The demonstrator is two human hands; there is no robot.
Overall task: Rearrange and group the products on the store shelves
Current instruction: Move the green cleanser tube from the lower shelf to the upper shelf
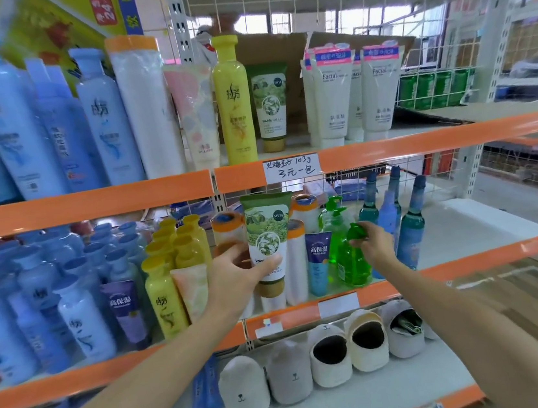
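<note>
The left hand (239, 275) grips a green olive tube (265, 241) around its lower half, thumb across the front, holding it upright at the front of the middle shelf (439, 276). The right hand (376, 245) pinches the pump head of a green soap bottle (352, 261), which stands just right of that tube with a small blue tube (319, 262) between them.

Taking the held olive tube as the landmark: nearest the camera, below it, a row of slippers (331, 362) sits on the bottom shelf — untouched by the sorting, as far as can be seen. Left of the tube, yellow bottles (171, 249) stand bunched together, and further left the pale blue bottles (68, 289) form a dense block; those groups look done. A purple tube (126, 309) and a peach tube (192, 294) are wedged among them, so strays remain. Right behind the tube stand white orange-capped bottles (297, 251), and to its right, past the soap, tall blue-green bottles (408, 220).

Above and behind it, on the upper shelf, a matching olive tube (271, 108) stands beside a lone yellow bottle (233, 103) — likely where the held one belongs, while that yellow bottle would join its kind below. White facial tubes (354, 91) are already grouped to the right. I judge the task roughly midway.
</note>
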